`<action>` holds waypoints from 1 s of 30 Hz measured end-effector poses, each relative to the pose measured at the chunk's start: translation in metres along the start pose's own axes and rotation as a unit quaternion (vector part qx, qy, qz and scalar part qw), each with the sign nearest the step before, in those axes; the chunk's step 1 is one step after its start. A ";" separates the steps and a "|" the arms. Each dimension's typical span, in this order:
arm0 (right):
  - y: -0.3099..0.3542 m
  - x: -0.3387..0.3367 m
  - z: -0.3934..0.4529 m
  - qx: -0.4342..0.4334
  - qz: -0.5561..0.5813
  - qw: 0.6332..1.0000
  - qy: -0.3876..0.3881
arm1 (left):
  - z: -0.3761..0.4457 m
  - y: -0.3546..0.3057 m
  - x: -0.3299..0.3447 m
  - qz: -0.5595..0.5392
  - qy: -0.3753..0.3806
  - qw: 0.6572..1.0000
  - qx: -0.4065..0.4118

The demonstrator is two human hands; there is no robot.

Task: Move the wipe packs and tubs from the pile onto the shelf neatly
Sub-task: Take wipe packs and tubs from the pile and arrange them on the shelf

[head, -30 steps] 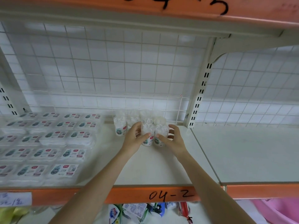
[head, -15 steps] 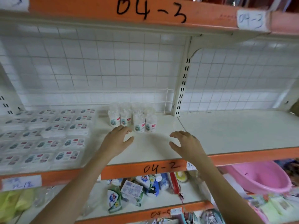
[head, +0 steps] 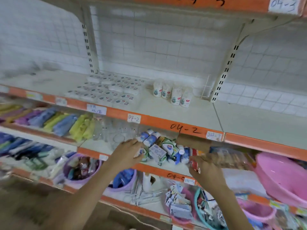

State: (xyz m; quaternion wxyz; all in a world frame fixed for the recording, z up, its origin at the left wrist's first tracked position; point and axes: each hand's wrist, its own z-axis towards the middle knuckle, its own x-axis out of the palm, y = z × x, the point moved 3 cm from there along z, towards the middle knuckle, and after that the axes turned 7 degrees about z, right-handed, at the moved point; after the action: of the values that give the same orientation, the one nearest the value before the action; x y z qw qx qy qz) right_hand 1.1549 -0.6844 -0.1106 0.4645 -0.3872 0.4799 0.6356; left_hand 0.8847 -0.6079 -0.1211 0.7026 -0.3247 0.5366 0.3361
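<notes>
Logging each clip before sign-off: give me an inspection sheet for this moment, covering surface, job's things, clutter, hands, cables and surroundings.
Surface: shelf 04-2, pale board with an orange front edge; its right part is bare.
Job's things: flat packs laid in rows on the shelf; tubs standing upright in a cluster to their right; pile of mixed packs on the shelf below.
Clutter: pink basin at right; purple bucket below; coloured cloths at left.
Hands: left hand at the pile's left edge; right hand at its right; grip blurred on both.
Cables: nothing seen.
Surroundings: wire grid backing, slotted uprights.
</notes>
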 end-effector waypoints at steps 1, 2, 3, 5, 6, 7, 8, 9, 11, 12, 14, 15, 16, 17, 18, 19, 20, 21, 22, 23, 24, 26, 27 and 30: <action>0.012 0.005 -0.003 -0.015 -0.015 1.000 0.008 | -0.019 0.005 0.001 0.002 0.020 1.000 -0.021; 0.024 0.013 -0.005 -0.020 0.004 0.999 0.040 | -0.038 0.013 0.002 0.011 0.027 0.999 -0.045; 0.037 0.021 -0.005 -0.033 0.026 0.997 0.063 | -0.057 0.024 0.002 0.024 0.029 0.997 -0.072; 0.063 0.039 -0.001 -0.076 0.046 0.992 0.088 | -0.097 0.048 0.001 0.035 0.034 0.990 -0.135; 0.077 0.046 0.001 -0.095 0.050 0.989 0.096 | -0.118 0.058 -0.003 0.035 0.042 0.985 -0.167; 0.094 0.052 0.005 -0.120 0.061 0.986 0.101 | -0.138 0.067 -0.008 0.045 0.039 0.979 -0.193; 0.112 0.058 0.008 -0.141 0.074 0.981 0.112 | -0.158 0.076 -0.015 0.051 0.039 0.973 -0.220; 0.130 0.065 0.012 -0.161 0.084 0.976 0.123 | -0.177 0.084 -0.020 0.052 0.039 0.967 -0.247; 0.168 0.077 0.021 -0.196 0.101 0.964 0.146 | -0.213 0.102 -0.035 0.061 0.046 0.950 -0.304; 0.189 0.081 0.026 -0.219 0.106 0.958 0.153 | -0.229 0.110 -0.043 0.059 0.047 0.940 -0.333; 0.230 0.090 0.036 -0.259 0.117 0.945 0.163 | -0.260 0.129 -0.058 0.044 0.034 0.922 -0.383; 0.250 0.095 0.041 -0.274 0.119 0.940 0.167 | -0.275 0.138 -0.065 0.040 0.025 0.914 -0.402; 0.270 0.100 0.046 -0.288 0.121 0.935 0.169 | -0.290 0.147 -0.071 0.038 0.023 0.907 -0.419; 0.290 0.106 0.051 -0.300 0.126 0.930 0.174 | -0.303 0.157 -0.077 0.038 0.016 0.901 -0.432; 0.310 0.112 0.056 -0.310 0.129 0.925 0.178 | -0.316 0.169 -0.082 0.036 0.010 0.895 -0.444; 0.331 0.117 0.061 -0.320 0.132 0.920 0.182 | -0.327 0.183 -0.085 0.036 0.006 0.891 -0.453; 0.352 0.122 0.065 -0.329 0.134 0.917 0.184 | -0.338 0.198 -0.088 0.037 0.006 0.886 -0.463; 0.372 0.128 0.071 -0.334 0.135 0.914 0.186 | -0.347 0.214 -0.091 0.037 0.006 0.882 -0.470; 0.392 0.134 0.077 -0.341 0.137 0.911 0.186 | -0.354 0.230 -0.096 0.035 0.004 0.880 -0.474; 0.412 0.140 0.085 -0.346 0.139 0.909 0.183 | -0.360 0.248 -0.100 0.032 -0.001 0.879 -0.475; 0.431 0.145 0.093 -0.349 0.141 0.908 0.182 | -0.364 0.265 -0.105 0.030 -0.007 0.878 -0.477; 0.468 0.152 0.111 -0.351 0.150 0.907 0.178 | -0.370 0.300 -0.117 0.032 -0.014 0.879 -0.476; 0.486 0.155 0.121 -0.351 0.155 0.907 0.174 | -0.372 0.318 -0.123 0.037 -0.015 0.881 -0.471; 0.536 0.163 0.148 -0.350 0.173 0.907 0.156 | -0.377 0.373 -0.142 0.049 -0.017 0.892 -0.448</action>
State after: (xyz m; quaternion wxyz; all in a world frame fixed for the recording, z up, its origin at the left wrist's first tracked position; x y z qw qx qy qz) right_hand 0.5887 -0.5626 -0.0937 0.1013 -0.5297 0.3522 0.7649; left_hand 0.3486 -0.7234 -0.0987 0.4740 -0.5725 0.3319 0.5809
